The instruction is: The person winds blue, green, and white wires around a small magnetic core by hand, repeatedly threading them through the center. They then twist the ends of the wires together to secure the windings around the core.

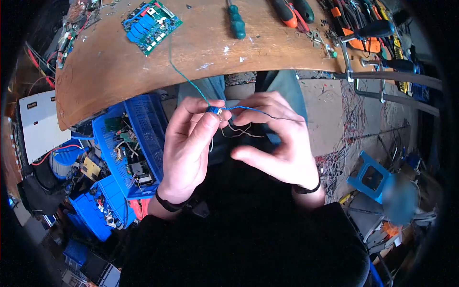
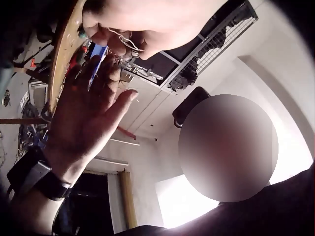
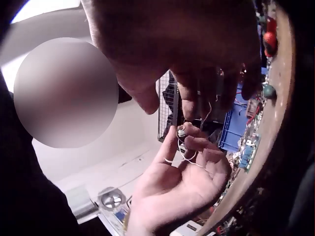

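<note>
In the head view the left hand (image 1: pixel 187 146) pinches a small blue wire-wound part (image 1: pixel 214 111) between thumb and fingers. A green twisted wire (image 1: pixel 184 75) runs from it up over the bench, and a blue wire (image 1: pixel 256 110) leads off to the right, across the right hand's fingers. Thin pale wires (image 1: pixel 241 131) dangle below. The right hand (image 1: pixel 282 141) is beside it, thumb spread well away from the fingers. In the right wrist view the left hand (image 3: pixel 182 182) holds the wound part (image 3: pixel 181 132), with a white wire looping from it.
On the wooden bench (image 1: pixel 110 81) lie a green circuit board (image 1: pixel 152 27), a green-handled screwdriver (image 1: pixel 236 23) and pliers (image 1: pixel 285 13). Clamps (image 1: pixel 368 31) and more tools are at the right. Blue crates (image 1: pixel 109 150) with electronic parts stand at the left; loose wires (image 1: pixel 346 117) litter the right side.
</note>
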A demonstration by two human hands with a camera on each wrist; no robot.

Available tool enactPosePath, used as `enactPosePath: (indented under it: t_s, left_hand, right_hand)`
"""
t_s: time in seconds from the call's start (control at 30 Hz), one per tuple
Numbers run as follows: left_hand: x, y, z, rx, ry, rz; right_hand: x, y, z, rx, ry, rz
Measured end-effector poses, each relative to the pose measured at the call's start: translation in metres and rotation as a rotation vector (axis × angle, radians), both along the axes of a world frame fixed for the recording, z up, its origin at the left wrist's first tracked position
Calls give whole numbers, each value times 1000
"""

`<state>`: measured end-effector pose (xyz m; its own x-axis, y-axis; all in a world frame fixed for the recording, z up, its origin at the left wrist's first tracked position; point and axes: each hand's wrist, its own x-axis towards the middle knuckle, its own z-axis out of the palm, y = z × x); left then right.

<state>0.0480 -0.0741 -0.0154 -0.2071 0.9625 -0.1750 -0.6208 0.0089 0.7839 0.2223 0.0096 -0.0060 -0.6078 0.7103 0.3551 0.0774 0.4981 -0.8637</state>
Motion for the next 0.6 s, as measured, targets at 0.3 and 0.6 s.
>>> enactPosePath:
  t_s: [0.3, 0.6]
  left_hand:
    - [-3, 4, -8, -12, -57, 25]
    - [-6, 3, 5, 33, 311, -43]
  right_hand:
    - [9, 0, -12, -329, -74, 213]
    - [11, 6, -21, -569, 483, -53]
